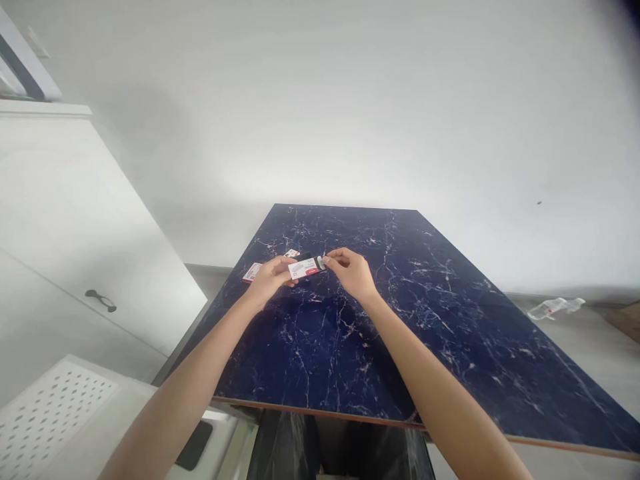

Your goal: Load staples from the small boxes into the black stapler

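Over the dark blue table, my left hand (273, 277) grips a small white and red box (304, 268) by its left end. The box is held a little tilted, with its printed face up. At its other end, my right hand (353, 270) has thumb and forefinger closed on a small white piece (321, 263). Whether that piece is an end flap or something partly out of the box, I cannot tell. A flat red and white packet (251, 272) lies left of my left hand, partly covered by it. Behind the held box, another printed item (292, 253) shows partly.
The blue marble-patterned table (350, 360) stands against a pale wall. Left of it is a white cabinet (75, 200) with a dark handle (101, 301). A clear plastic bottle (553, 307) lies beyond the right edge. A perforated white panel (50, 407) sits at lower left.
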The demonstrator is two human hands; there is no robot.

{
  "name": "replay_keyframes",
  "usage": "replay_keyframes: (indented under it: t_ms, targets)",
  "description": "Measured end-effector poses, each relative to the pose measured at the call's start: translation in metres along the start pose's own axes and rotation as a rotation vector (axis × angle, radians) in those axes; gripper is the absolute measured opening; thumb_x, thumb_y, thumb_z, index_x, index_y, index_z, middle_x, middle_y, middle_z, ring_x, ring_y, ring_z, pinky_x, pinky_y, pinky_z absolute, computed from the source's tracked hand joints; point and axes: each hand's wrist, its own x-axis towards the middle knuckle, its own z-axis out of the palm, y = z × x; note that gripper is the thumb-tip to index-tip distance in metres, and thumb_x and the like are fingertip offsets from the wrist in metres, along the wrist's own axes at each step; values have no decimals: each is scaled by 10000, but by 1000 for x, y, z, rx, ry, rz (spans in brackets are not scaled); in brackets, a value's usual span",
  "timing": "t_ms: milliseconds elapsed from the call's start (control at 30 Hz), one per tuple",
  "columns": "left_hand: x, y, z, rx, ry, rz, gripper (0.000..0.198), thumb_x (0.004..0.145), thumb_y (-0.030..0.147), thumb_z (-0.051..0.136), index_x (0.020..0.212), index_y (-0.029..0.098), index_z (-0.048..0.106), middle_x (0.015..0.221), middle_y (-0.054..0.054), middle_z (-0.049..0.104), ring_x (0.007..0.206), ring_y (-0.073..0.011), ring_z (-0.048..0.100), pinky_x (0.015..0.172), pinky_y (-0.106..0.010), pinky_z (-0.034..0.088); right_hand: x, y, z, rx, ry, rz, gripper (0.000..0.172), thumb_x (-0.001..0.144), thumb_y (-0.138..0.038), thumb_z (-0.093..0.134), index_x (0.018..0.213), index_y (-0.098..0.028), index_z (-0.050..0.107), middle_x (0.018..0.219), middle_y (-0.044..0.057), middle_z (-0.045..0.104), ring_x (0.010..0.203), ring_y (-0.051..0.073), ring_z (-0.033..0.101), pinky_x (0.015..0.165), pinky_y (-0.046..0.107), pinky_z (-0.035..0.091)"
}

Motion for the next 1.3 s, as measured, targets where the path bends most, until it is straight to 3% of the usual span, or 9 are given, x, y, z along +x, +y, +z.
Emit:
replay_keyframes:
  t_ms: [200, 467, 600, 667, 733, 867, 967, 1100, 1300]
  targets:
    - [-4, -4, 9, -18, -23, 38, 374, 741, 362, 812, 1048, 192, 684, 967, -63, 756, 812, -205, 697, 749, -329, 540, -6, -1, 3, -86, 139, -38, 251, 857, -479, 668, 930, -258, 762, 972, 40, 764, 818, 211, 676, 791, 331, 516]
    - [-6, -9, 14, -6, -67, 29, 367, 755, 365, 815, 1047, 195, 671, 980, -58, 743, 822, -203, 690, 763, -337, 536, -18, -1, 11, -39, 160, -27, 219, 864, -444, 660, 926, -251, 744, 979, 50, 730, 806, 201, 653, 807, 339, 520]
    - [-7, -9, 16, -59, -44, 2, 365, 757, 366, 821, 1038, 192, 667, 1011, -54, 734, 812, -189, 684, 771, -338, 530, -19, 2, 18, 196, 174, 125, 269, 803, -448, 729, 971, -243, 678, 938, 48, 719, 803, 201, 650, 795, 346, 535]
    - [-8, -9, 15, -102, -71, -24, 357, 757, 357, 828, 1025, 190, 662, 1000, -49, 733, 804, -181, 680, 768, -334, 527, -18, 5, 18, 431, 109, 248, 307, 738, -449, 786, 872, -228, 621, 872, 40, 704, 788, 191, 646, 742, 320, 534]
    - [-8, -11, 15, -140, -142, -53, 343, 762, 346, 832, 1009, 186, 656, 986, -47, 734, 795, -176, 681, 760, -326, 524, -18, 9, 14, 634, -49, 339, 360, 679, -424, 838, 765, -217, 556, 819, 22, 683, 763, 166, 635, 675, 273, 506]
    - [-7, -20, 13, -155, -270, -96, 316, 787, 327, 818, 992, 175, 633, 984, -52, 736, 792, -173, 692, 723, -298, 514, -17, 12, -2, 749, -309, 405, 415, 612, -355, 905, 725, -198, 538, 801, -9, 670, 721, 114, 611, 590, 209, 439]
    - [-6, -24, 14, -128, -249, -102, 315, 810, 327, 797, 1021, 176, 619, 986, -46, 731, 802, -162, 689, 702, -274, 511, -16, 13, -8, 616, -258, 383, 408, 592, -382, 917, 700, -185, 577, 782, -7, 674, 719, 114, 617, 640, 226, 486]
    - [-6, -22, 17, 3, -211, -97, 328, 823, 348, 777, 1038, 168, 607, 998, -65, 729, 823, -171, 691, 694, -276, 533, -14, 18, -4, 531, -186, 352, 341, 685, -447, 852, 747, -176, 656, 815, 20, 702, 770, 136, 652, 766, 283, 560]
    - [-6, -17, 18, 125, -268, -101, 316, 847, 351, 747, 1062, 162, 613, 1008, -84, 735, 832, -182, 706, 737, -307, 571, -12, 25, -6, 576, -237, 539, 279, 678, -247, 875, 829, -174, 653, 848, 51, 726, 772, 137, 679, 740, 244, 578]
